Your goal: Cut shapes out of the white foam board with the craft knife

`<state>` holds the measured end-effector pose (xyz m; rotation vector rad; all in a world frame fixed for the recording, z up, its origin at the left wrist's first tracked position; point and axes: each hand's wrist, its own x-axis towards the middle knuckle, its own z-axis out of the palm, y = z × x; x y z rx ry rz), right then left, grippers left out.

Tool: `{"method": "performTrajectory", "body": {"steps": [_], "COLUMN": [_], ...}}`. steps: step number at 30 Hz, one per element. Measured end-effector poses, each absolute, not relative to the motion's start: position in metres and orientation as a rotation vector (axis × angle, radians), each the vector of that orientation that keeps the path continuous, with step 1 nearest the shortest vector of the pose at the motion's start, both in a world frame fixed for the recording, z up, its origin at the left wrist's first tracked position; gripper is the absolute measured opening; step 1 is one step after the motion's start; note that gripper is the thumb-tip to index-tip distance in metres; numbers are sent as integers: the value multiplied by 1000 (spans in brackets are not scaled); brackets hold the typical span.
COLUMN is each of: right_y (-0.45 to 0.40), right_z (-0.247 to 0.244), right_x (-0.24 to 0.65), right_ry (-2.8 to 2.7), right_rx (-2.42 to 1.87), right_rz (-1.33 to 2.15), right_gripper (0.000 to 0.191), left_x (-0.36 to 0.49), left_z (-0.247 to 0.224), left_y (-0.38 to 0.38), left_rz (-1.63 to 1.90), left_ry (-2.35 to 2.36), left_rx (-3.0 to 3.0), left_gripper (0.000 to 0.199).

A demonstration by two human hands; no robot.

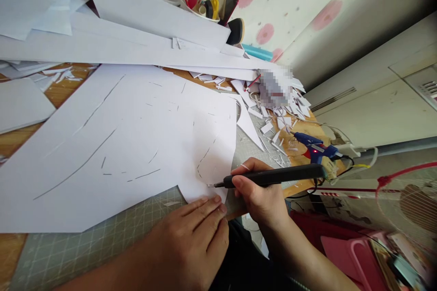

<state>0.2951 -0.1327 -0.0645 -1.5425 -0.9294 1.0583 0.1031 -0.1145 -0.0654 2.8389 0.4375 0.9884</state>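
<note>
At lower centre, our right hand (262, 196) grips a knife (273, 176) whose slip could cut our flat left hand (191, 233).

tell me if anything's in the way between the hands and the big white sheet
Nothing visible is: the left hand rests on the near edge of the white sheet, and the right hand holds a black pen-like tool with its tip by the dashed curve.

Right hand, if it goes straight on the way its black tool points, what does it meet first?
The right hand would probably meet the white sheet first; the tip of its black tool seems to touch it, though exact depth is unclear.
</note>
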Motion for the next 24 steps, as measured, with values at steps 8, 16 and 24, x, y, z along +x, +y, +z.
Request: {"method": "performTrajectory", "body": {"steps": [8,16,24], "right_y": [-131,-128,-118], "right_z": [-66,-65,-62], "right_x": [300,307,298], "right_ry": [-837,-872,-909], "right_rx": [-1502,-1417,-1408], "right_rz": [1155,1251,1113], "right_gripper": [29,28,34], "left_x": [104,105,107], "left_z": [-66,-68,-65], "left_y": [-113,-114,-111], "left_rz": [1003,1012,996], "left_ry": [418,419,405], "left_rx": [2879,2888,2909], "left_gripper": [51,50,51]}}
